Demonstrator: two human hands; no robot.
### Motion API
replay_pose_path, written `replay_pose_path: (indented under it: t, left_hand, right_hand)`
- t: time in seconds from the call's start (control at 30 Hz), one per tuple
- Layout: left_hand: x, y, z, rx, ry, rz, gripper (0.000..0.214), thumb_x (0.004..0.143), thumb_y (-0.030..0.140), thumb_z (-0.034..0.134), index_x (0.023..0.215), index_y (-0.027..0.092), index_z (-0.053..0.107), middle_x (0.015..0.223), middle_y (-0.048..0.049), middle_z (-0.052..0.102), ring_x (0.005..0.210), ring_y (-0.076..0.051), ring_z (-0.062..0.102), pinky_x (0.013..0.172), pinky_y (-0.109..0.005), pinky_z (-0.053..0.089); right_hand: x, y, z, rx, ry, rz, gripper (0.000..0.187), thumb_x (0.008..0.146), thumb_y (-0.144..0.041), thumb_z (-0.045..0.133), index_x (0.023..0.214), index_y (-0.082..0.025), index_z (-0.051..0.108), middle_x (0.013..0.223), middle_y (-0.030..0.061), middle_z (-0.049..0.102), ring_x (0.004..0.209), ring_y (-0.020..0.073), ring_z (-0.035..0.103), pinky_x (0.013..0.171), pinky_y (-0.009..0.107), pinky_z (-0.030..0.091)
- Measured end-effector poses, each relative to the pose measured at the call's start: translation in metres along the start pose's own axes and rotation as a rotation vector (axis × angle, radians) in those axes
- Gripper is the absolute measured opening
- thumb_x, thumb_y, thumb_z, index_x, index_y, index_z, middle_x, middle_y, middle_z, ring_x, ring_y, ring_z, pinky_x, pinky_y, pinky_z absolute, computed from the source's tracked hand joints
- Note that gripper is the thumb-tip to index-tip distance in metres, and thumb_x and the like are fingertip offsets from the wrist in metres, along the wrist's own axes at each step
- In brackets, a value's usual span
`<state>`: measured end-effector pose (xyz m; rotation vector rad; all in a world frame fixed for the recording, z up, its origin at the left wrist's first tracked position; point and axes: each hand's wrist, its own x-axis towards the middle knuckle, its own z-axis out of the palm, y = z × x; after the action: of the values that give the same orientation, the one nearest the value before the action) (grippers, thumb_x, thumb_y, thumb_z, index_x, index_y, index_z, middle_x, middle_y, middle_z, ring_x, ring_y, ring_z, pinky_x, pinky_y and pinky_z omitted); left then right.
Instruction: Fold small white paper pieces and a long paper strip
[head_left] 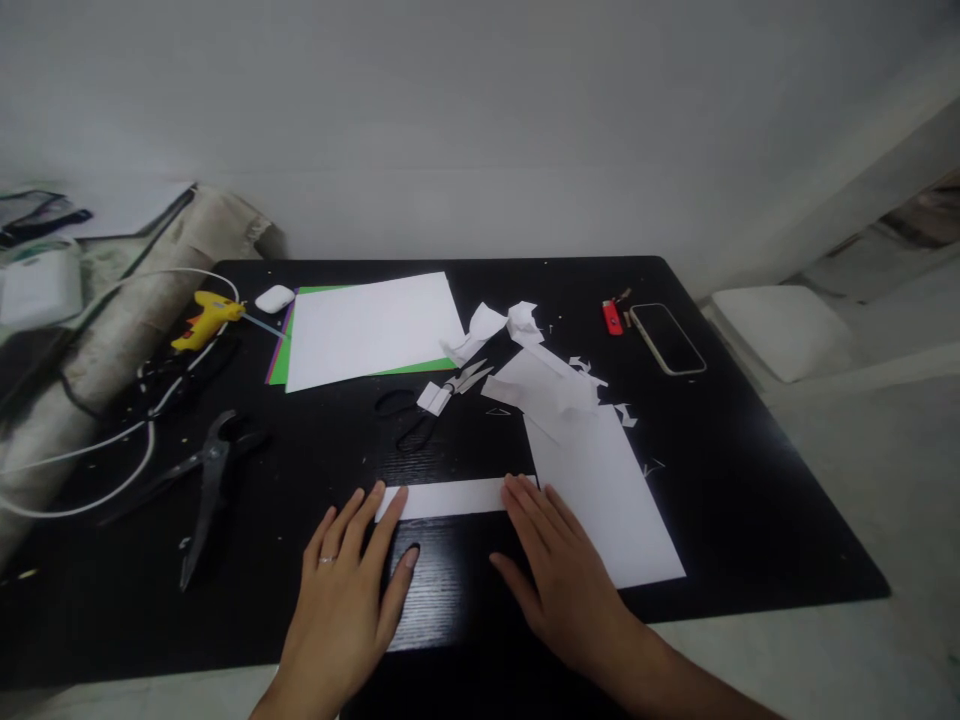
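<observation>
A narrow white paper strip [454, 498] lies flat across the black table in front of me. My left hand [349, 575] rests palm down with spread fingers, its fingertips on the strip's left end. On the strip's right end press the fingertips of my right hand [555, 565], also flat and with the thumb apart. Partly under the right hand is a larger white sheet [622, 510]. Beyond the strip lie scissors [469, 376] with black handles, a small white paper piece [433, 398] over them. Crumpled paper scraps [547, 385] cover the sheet's far end.
Behind the scissors is a stack of white paper [367, 325] over coloured sheets. At left are a yellow glue gun [206, 320], pliers [214, 460], a white cable [150, 455] and a white case [274, 298]. A red lighter [612, 318] and a phone [667, 340] lie far right.
</observation>
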<state>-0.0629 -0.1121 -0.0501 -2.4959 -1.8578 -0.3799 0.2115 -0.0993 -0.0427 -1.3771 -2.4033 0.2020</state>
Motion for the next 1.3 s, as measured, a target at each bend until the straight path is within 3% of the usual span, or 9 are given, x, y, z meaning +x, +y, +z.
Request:
replay_pose_path:
  t: [0.17, 0.33, 0.6, 0.9, 1.1, 1.2, 1.3]
  left_hand:
    - [0.002, 0.001, -0.001, -0.048, 0.006, -0.022, 0.058, 0.103, 0.038, 0.052, 0.157, 0.02, 0.041, 0.154, -0.0179, 0.054, 0.146, -0.041, 0.046, 0.116, -0.064, 0.039]
    - [0.012, 0.004, -0.003, -0.12, 0.055, 0.047, 0.052, 0.103, 0.029, 0.054, 0.152, 0.016, 0.044, 0.149, -0.0193, 0.057, 0.143, -0.039, 0.05, 0.117, -0.061, 0.043]
    - [0.015, 0.004, 0.0, -0.098, 0.081, 0.1, 0.051, 0.104, 0.028, 0.052, 0.15, 0.01, 0.042, 0.146, -0.0237, 0.058, 0.134, -0.037, 0.059, 0.112, -0.061, 0.05]
    - [0.01, 0.001, 0.007, -0.093, 0.09, 0.086, 0.054, 0.103, 0.031, 0.052, 0.152, 0.01, 0.044, 0.15, -0.0216, 0.056, 0.136, -0.036, 0.057, 0.113, -0.058, 0.05]
    - [0.015, 0.002, 0.005, -0.113, 0.129, 0.076, 0.046, 0.102, 0.031, 0.055, 0.143, 0.011, 0.051, 0.14, -0.0203, 0.061, 0.128, -0.036, 0.061, 0.106, -0.055, 0.054]
    - [0.025, 0.004, 0.001, -0.135, 0.107, 0.051, 0.04, 0.102, 0.031, 0.056, 0.137, 0.013, 0.055, 0.132, -0.0183, 0.063, 0.12, -0.034, 0.063, 0.097, -0.051, 0.058]
    - [0.04, 0.006, -0.003, -0.136, 0.08, 0.087, 0.042, 0.101, 0.031, 0.057, 0.14, 0.014, 0.054, 0.132, -0.0165, 0.063, 0.123, -0.034, 0.06, 0.101, -0.053, 0.055]
  right_hand:
    - [0.007, 0.011, -0.005, 0.001, 0.077, -0.034, 0.042, 0.106, -0.02, 0.05, 0.145, -0.007, 0.057, 0.146, 0.0176, 0.065, 0.137, 0.0302, 0.062, 0.113, 0.056, 0.056]
    - [0.023, 0.022, -0.014, 0.074, 0.133, -0.049, 0.03, 0.106, -0.013, 0.051, 0.126, -0.015, 0.072, 0.125, 0.0099, 0.079, 0.116, 0.0237, 0.076, 0.109, 0.049, 0.059]
    - [0.022, 0.032, -0.013, 0.141, 0.174, -0.081, 0.029, 0.104, -0.01, 0.053, 0.124, -0.018, 0.072, 0.122, 0.0074, 0.08, 0.111, 0.0236, 0.077, 0.105, 0.05, 0.06]
    - [0.021, 0.038, -0.016, 0.142, 0.202, -0.046, 0.029, 0.1, -0.008, 0.057, 0.122, -0.02, 0.071, 0.117, 0.0064, 0.081, 0.103, 0.0249, 0.079, 0.1, 0.052, 0.061]
    - [0.022, 0.039, -0.012, 0.139, 0.138, 0.004, 0.026, 0.101, -0.011, 0.055, 0.121, -0.017, 0.07, 0.116, 0.012, 0.077, 0.105, 0.029, 0.074, 0.098, 0.053, 0.061]
    - [0.036, 0.039, -0.017, 0.205, 0.01, 0.078, 0.033, 0.096, -0.007, 0.056, 0.126, -0.016, 0.067, 0.115, 0.0141, 0.072, 0.105, 0.0304, 0.07, 0.091, 0.052, 0.062]
    - [0.051, 0.04, -0.025, 0.271, -0.147, 0.153, 0.038, 0.092, -0.004, 0.06, 0.127, -0.017, 0.066, 0.112, 0.0133, 0.07, 0.104, 0.031, 0.067, 0.093, 0.054, 0.058]
